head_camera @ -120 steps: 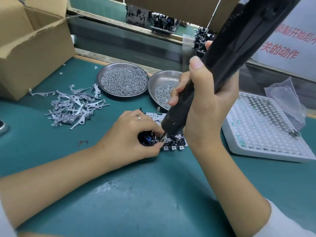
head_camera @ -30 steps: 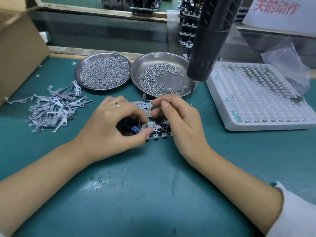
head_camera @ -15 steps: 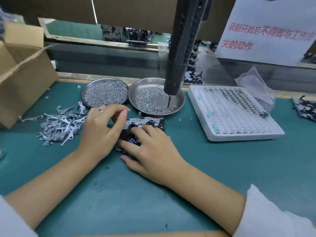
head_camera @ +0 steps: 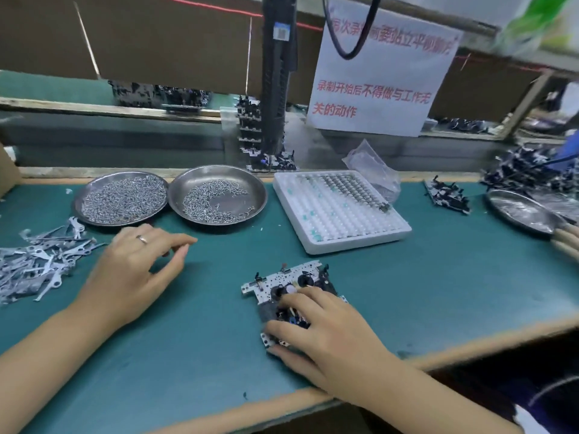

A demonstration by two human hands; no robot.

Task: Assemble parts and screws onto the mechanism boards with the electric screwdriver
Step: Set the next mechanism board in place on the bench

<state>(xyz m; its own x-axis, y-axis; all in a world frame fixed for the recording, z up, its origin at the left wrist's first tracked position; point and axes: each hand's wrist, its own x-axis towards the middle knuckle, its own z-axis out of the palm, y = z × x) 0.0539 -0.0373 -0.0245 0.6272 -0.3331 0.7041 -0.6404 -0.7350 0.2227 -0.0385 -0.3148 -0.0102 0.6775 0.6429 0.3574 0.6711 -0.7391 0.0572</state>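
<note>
The mechanism board [head_camera: 279, 279], a white plate with black parts, lies on the green mat near the table's front edge. My right hand [head_camera: 332, 336] covers its near half, fingers curled on top and thumb at its near edge, gripping it. To the left, my left hand [head_camera: 131, 270] hovers low over the mat with fingers relaxed and holds nothing. It sits beside a pile of grey metal levers [head_camera: 37, 261]. The black electric screwdriver [head_camera: 277, 89] hangs upright at the back, touched by neither hand. Two steel dishes [head_camera: 78, 203] [head_camera: 252, 189] hold screws.
A white foam tray [head_camera: 354, 242] of small parts stands right of the dishes, with a plastic bag [head_camera: 372, 167] behind it. More boards [head_camera: 448, 195], another dish [head_camera: 520, 211] and another person's hand [head_camera: 567, 239] are at the far right. A paper sign [head_camera: 376, 79] hangs behind.
My right hand let go of the screwdriver, which swung up and back. It then took the board and slid it right, toward the front edge. My left hand came off the board.
</note>
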